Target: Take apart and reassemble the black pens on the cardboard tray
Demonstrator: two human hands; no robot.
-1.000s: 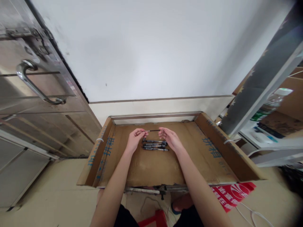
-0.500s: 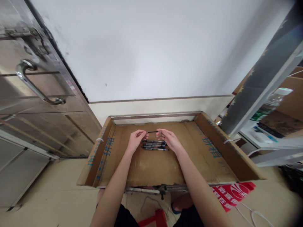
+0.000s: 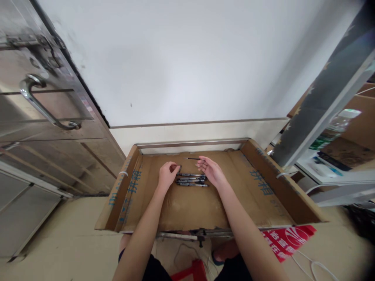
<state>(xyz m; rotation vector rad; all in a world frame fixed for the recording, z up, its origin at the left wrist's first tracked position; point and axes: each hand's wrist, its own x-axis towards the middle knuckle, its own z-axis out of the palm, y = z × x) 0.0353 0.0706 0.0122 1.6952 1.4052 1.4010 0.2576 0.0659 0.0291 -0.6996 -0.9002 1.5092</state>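
Observation:
In my right hand [image 3: 211,169] a thin black pen refill [image 3: 192,158] is pinched between thumb and fingertips, its slim pale tip pointing left. My left hand [image 3: 168,174] is closed, thumb against fingers; a small dark bit shows at the fingertips, too small to name. Just below and between both hands, several black and clear pens [image 3: 191,180] lie side by side on the cardboard [image 3: 193,210], pointing left to right. The refill is held above them, apart from the left hand.
The cardboard has raised side walls, left [image 3: 124,187] and right [image 3: 281,179]. A white wall [image 3: 187,70] stands behind it. To the left is a metal door with a handle [image 3: 48,105]; to the right, a shelf holds a plastic bottle [image 3: 336,127]. A red printed sheet [image 3: 290,239] hangs below.
The refill has come away from my left hand and stays in my right, which has tilted slightly upward. My left hand has shifted a little left and down. The pens lie as before.

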